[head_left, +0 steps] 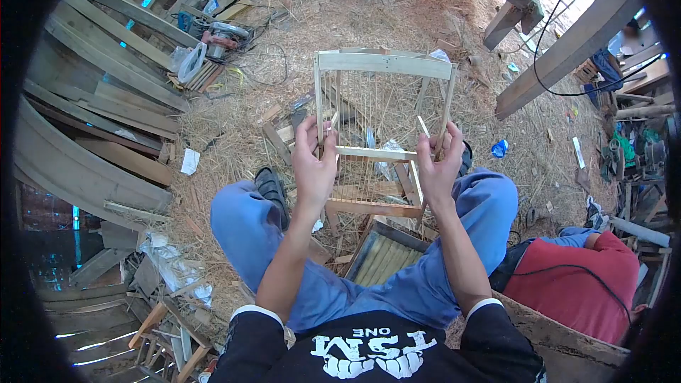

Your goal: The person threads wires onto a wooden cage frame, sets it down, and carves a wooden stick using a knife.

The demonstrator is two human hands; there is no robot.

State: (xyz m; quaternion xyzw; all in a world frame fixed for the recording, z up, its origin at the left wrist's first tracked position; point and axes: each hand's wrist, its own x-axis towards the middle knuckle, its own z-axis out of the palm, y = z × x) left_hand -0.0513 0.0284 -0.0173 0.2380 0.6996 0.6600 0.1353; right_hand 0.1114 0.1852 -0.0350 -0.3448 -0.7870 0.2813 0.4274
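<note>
A small wooden chair frame (386, 64) stands between my knees, its curved top rail at the far side and a slatted back below it. My left hand (314, 159) grips the frame's left upright, fingers bent around it. On the opposite side, my right hand (438, 163) holds the right upright, near a thin pale wooden piece (423, 125) that sticks up at a slant. A crossbar (376, 152) runs between my two hands, and a lower rail (372, 207) lies nearer to me.
Long boards (120, 57) lean at the left. A circular saw (223, 37) lies at the back left. Wooden beams (567, 42) stand at the right. A person in red (574, 280) is close by at the lower right. Straw and scraps cover the ground.
</note>
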